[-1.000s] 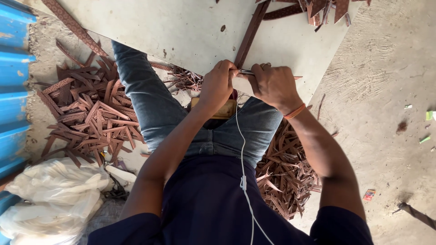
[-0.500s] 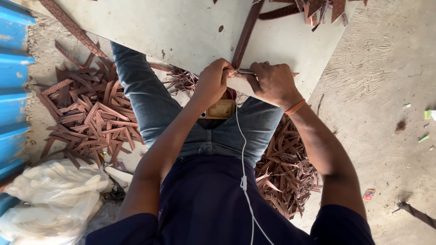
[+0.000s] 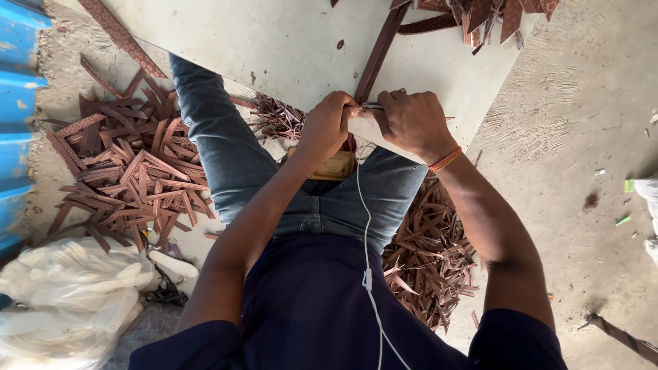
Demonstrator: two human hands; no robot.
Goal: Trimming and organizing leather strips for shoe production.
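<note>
A long brown leather strip (image 3: 378,55) lies on a pale board (image 3: 288,48) that rests over my lap. My left hand (image 3: 329,127) pinches the near end of the strip at the board's edge. My right hand (image 3: 411,123) is closed around a thin metal tool (image 3: 373,106) whose tip meets the strip next to my left fingers. Both hands touch each other at the strip's end. The strip's near end is hidden under my fingers.
Heaps of brown leather offcuts lie on the floor at left (image 3: 130,171) and under my right arm (image 3: 428,253). More cut pieces (image 3: 486,14) sit at the board's far edge. A white plastic bag (image 3: 62,294) lies bottom left, a blue corrugated sheet (image 3: 17,123) at far left.
Both hands have stayed at the strip's near end with only slight shifts. My right hand has edged a little along the board's edge.
</note>
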